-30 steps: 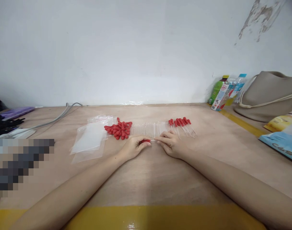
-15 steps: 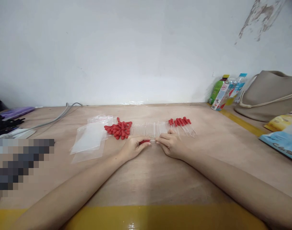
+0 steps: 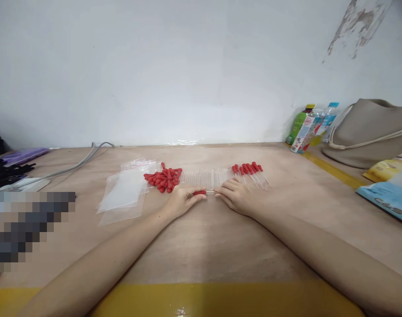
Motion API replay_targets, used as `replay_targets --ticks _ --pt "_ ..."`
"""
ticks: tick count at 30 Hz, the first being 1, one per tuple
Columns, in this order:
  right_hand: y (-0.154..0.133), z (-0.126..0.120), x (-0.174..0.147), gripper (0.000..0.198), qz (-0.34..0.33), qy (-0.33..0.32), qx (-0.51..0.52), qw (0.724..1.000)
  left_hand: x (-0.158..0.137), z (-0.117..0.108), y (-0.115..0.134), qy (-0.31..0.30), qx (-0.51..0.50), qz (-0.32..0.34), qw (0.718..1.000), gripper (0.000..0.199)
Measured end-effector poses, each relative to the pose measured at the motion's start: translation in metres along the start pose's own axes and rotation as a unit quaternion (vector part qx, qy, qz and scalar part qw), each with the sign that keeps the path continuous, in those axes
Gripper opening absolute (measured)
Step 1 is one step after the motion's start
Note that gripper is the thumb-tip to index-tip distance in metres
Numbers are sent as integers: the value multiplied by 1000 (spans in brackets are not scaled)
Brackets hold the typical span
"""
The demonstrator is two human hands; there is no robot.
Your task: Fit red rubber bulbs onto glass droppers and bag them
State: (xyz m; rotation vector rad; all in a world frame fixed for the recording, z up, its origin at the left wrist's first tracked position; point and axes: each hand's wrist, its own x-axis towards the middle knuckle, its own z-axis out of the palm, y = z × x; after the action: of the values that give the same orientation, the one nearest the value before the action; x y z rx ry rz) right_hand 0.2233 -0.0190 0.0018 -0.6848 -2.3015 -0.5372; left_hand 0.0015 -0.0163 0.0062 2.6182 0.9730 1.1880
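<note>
Between thumb and fingers, my left hand [image 3: 182, 200] grips a red rubber bulb [image 3: 200, 192]. A thin clear dropper tube [image 3: 210, 192] runs from the bulb's right end into the closed fingers of my right hand [image 3: 236, 196], which hide its far end. How deep the tube sits in the bulb I cannot tell. Just behind my hands lies a row of loose clear tubes [image 3: 201, 178]. Left of them is a pile of red bulbs [image 3: 164, 179]. Several droppers with red bulbs on their tubes [image 3: 250, 169] lie behind my right hand.
Clear zip bags [image 3: 124, 191] lie flat left of the bulb pile. A grey cable [image 3: 82, 164] crosses the back left. Bottles [image 3: 301, 127], a grey bag [image 3: 374, 132] and a blue packet [image 3: 387, 198] occupy the right side. A wall closes off the back.
My right hand's raised finger has come down and its fingers lie flatter along the tube. My left hand has shifted slightly left, and its fingertips show more of the red bulb.
</note>
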Motion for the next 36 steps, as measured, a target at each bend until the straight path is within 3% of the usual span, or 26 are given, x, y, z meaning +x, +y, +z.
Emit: replay_targets --ticks 6,15,21,36 --pt "2 -4 -1 16 11 39 38 998 2 -3 -1 6 64 11 998 15" --pt "-5 4 -1 14 2 97 109 989 0 2 8 20 -51 -46 997 14" --pt "-9 4 -1 11 19 70 148 986 -2 3 12 24 -51 -48 997 14" --pt "-9 5 -2 15 16 14 130 991 -1 1 13 -15 -26 -20 999 14"
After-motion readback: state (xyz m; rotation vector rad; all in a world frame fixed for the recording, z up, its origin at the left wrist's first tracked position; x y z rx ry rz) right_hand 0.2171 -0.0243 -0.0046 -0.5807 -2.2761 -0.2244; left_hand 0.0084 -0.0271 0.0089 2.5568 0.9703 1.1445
